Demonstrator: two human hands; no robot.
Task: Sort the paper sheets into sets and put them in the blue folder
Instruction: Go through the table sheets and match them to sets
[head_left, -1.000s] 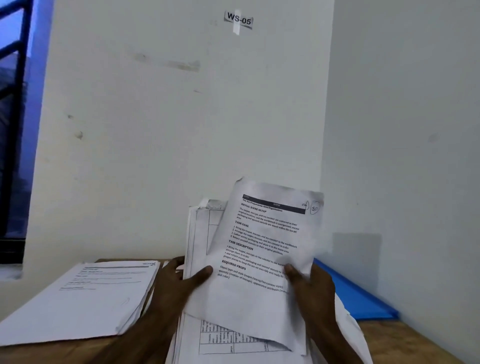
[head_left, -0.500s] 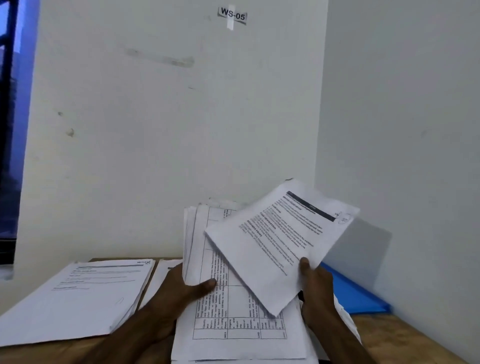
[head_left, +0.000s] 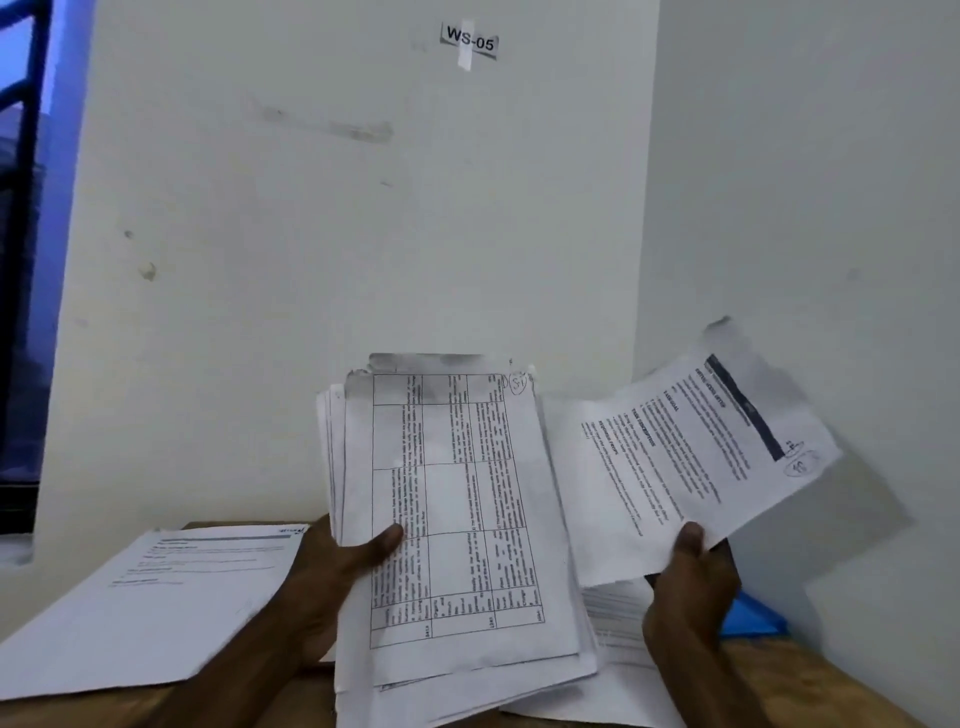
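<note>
My left hand (head_left: 332, 571) grips an upright stack of paper sheets (head_left: 447, 519), thumb across the top sheet, which carries a printed table. My right hand (head_left: 691, 582) pinches a single printed sheet (head_left: 691, 467) by its lower edge, held tilted out to the right of the stack and apart from it. A corner of the blue folder (head_left: 750, 621) shows on the table behind my right hand, mostly hidden. More sheets (head_left: 618, 623) lie flat under my right hand.
A separate pile of printed sheets (head_left: 156, 597) lies on the wooden table (head_left: 810, 691) at the left. White walls meet in a corner close behind and to the right. A dark window frame (head_left: 21, 260) is at far left.
My right hand has drawn the single sheet off the stack and swung it out to the right. The table sheet on top of the stack is now fully uncovered.
</note>
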